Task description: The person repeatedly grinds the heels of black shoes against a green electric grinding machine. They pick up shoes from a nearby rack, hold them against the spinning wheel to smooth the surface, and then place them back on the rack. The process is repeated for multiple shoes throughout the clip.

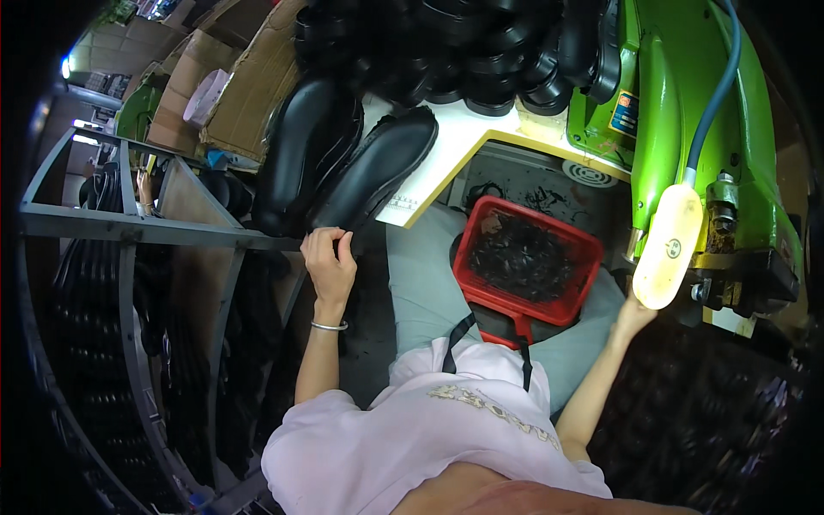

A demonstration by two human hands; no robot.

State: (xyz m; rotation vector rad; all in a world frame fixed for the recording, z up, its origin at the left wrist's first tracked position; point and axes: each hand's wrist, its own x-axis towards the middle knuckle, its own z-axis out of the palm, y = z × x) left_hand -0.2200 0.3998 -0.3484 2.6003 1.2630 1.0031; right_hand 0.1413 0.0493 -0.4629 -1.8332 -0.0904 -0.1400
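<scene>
My left hand (330, 264), with a metal bangle on its wrist, is at the near end of a black shoe sole (378, 163). Its fingers are curled closed at the sole's edge; whether they grip it I cannot see. Beside that sole, to the left, lies another large black sole (302, 159). Over at the right, my right hand (633, 316) reaches in under a yellow oval lamp head (668, 249) on the green machine (661, 112). The lamp hides its fingers and anything they might hold.
Black soles (463, 51) are heaped along the back of the white tabletop (455, 137). A red dustpan (588, 275) full of black scraps lies between my knees. To the left stands a metal rack (172, 227) hung with black strips, with cardboard boxes (257, 94) behind it.
</scene>
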